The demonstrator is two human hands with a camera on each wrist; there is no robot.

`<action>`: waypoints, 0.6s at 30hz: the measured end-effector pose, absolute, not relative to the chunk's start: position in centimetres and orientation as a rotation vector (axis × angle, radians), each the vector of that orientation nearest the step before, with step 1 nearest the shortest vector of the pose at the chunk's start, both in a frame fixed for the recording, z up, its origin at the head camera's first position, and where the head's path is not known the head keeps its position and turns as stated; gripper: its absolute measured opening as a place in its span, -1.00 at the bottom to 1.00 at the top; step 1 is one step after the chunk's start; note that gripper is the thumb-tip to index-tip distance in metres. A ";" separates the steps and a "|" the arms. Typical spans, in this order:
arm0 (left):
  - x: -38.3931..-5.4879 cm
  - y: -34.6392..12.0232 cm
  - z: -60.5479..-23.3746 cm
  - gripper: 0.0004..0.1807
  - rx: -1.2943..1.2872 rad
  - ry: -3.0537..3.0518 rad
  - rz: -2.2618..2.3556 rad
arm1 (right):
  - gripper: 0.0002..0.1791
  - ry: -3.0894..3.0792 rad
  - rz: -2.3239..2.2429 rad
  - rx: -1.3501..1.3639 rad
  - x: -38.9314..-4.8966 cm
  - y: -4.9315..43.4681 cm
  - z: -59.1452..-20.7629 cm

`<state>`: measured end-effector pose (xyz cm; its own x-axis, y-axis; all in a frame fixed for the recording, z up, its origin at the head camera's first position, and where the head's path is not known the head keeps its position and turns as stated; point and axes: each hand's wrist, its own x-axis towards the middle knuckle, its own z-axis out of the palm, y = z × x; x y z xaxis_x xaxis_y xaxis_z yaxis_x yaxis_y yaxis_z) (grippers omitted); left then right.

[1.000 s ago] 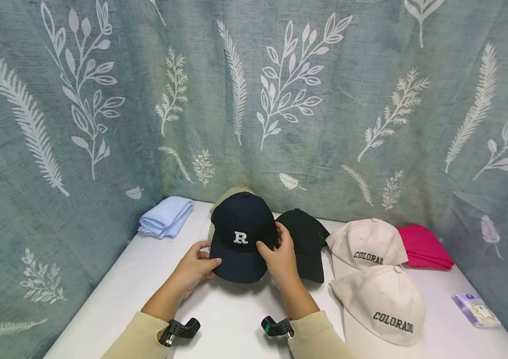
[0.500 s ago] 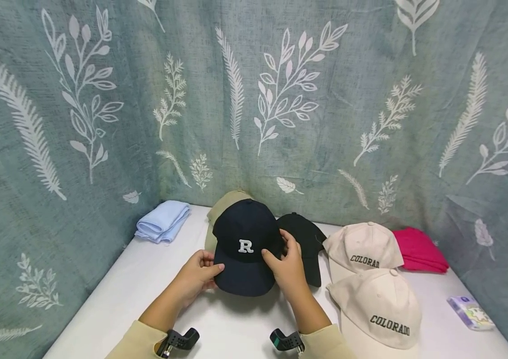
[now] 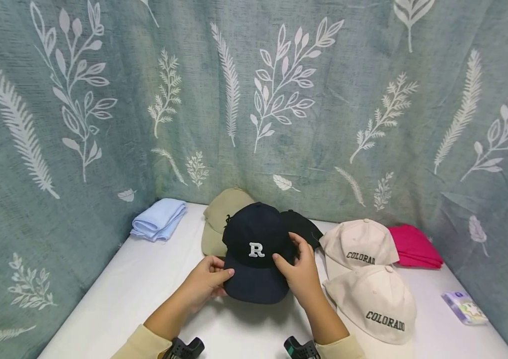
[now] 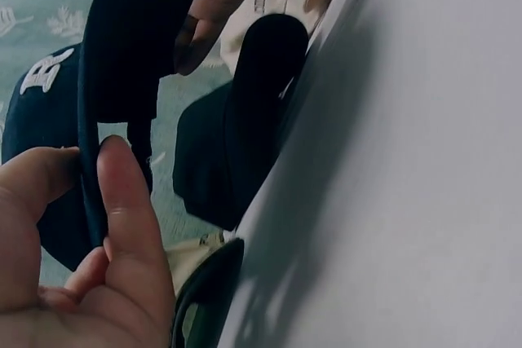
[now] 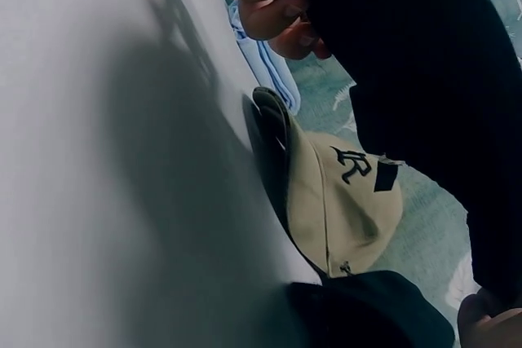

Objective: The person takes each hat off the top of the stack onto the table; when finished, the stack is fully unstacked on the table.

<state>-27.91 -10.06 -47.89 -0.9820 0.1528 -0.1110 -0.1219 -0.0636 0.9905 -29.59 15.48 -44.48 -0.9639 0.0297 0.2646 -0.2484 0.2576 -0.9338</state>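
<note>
Both hands hold a navy baseball cap with a white letter R, raised over the white table with its brim toward me. The left hand pinches the brim's left edge between thumb and fingers; the left wrist view shows the brim between them. My right hand grips the cap's right side, thumb in front and fingers behind. Behind the navy cap, an olive-beige cap with a dark letter lies at left. A black cap is at right, partly hidden by the held cap and the right hand.
Two cream caps marked COLORADO, a back one and a front one, overlap at right. Beyond them lies a folded crimson cloth. A small purple-and-white packet is far right. Folded light-blue cloth sits back left. Patterned curtains surround the table.
Both hands have carried the navy cap to the right and slightly toward me. More of the olive-beige cap now shows, while the black cap is more covered.
</note>
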 end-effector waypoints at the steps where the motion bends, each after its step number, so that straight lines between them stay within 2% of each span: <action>1: -27.7 -9.9 -47.8 -0.57 0.040 2.004 2.161 | -0.21 -2.297 1.781 0.213 -29.4 15.7 -44.4; 18: -25.2 -6.3 -47.6 -0.56 0.085 1.935 2.086 | -0.17 -2.469 1.598 0.244 -26.8 20.6 -44.2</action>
<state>-25.22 -6.31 -47.61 -0.9549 0.2531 -0.1549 -0.1735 -0.0528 0.9834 -26.76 20.61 -44.19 -0.9683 -0.0342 0.2473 -0.2396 0.4056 -0.8821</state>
